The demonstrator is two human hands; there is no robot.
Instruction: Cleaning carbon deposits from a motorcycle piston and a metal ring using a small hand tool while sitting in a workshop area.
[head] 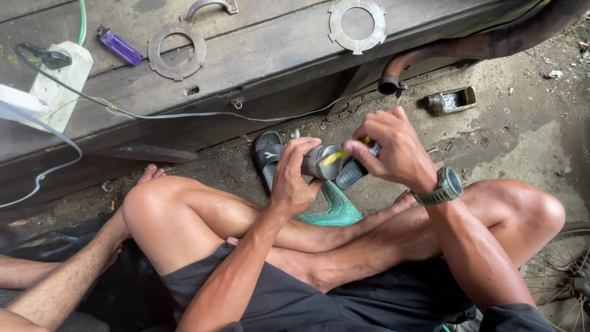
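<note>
I sit cross-legged on the ground. My left hand point(294, 174) grips a small grey metal cylinder point(321, 161) held above my shins. My right hand point(393, 147), with a green watch on its wrist, pinches a thin yellow tool point(335, 157) whose tip touches the cylinder's end. Both hands meet in the middle of the view, over a pair of dark sandals point(270, 154).
A low wooden bench point(258, 67) lies ahead with two metal rings point(177, 50), a purple lighter point(120, 47), a white power strip point(61, 83) and cables. A rusty pipe point(430, 52), a small metal box point(452, 99), a green sandal point(335, 209), a bicycle wheel point(562, 270) and another person's arm point(67, 276) are nearby.
</note>
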